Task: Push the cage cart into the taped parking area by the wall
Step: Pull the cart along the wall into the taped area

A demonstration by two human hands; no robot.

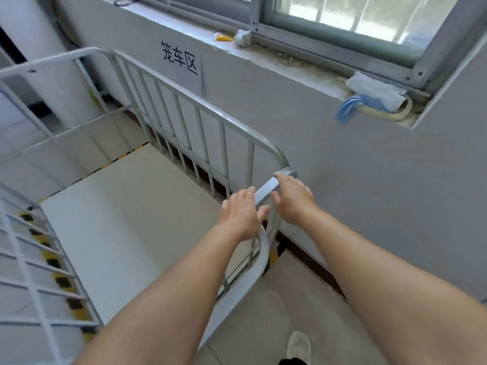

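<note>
Figure: the final alignment of the cage cart (147, 180), seen from above. We stand at its near right corner, where the barred side panel (184, 111) curves down into the corner post (266, 188). Our left hand (241, 214) lies on the inner side of that post and our right hand (291, 198) on the outer side; both are released, fingers spread and flat against the metal, not closed round it. We judge this to be a guiding touch — palms set either side of the post so that the cart can be nudged sideways or forward without a firm grip.

The cart itself stands just beside the grey wall (329, 143), its long side running parallel to it, directly under the paper sign (181, 61) (black characters, presumably marking the parking bay). Yellow-and-black floor tape (273, 255) shows at the foot of the wall below the post, and more striped tape (63, 283) is visible through the bars at left and along the far edge of the cart's pale deck. From this we judge that the cart sits largely within the taped area — whether every wheel is inside we cannot tell, since the wheels are hidden. One shoe (299, 346) is planted close behind the cart, for balance.
</note>
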